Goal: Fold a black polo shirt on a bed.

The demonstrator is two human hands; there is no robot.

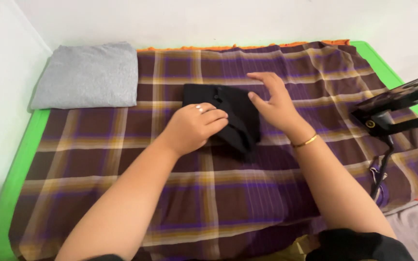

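**2 hands on a small black garment**

The left hand (194,126) pinches the folded black garment (228,113) mid-way on the plaid cloth (218,203), fingers curled shut. The right hand (274,104) rests beside it, fingers spread. The fold may slip loose; the iron (397,108) stands near.

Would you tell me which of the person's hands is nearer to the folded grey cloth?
Left. The left hand rests on the black garment, just right of the folded grey cloth; the right hand lies farther right, beyond the garment.
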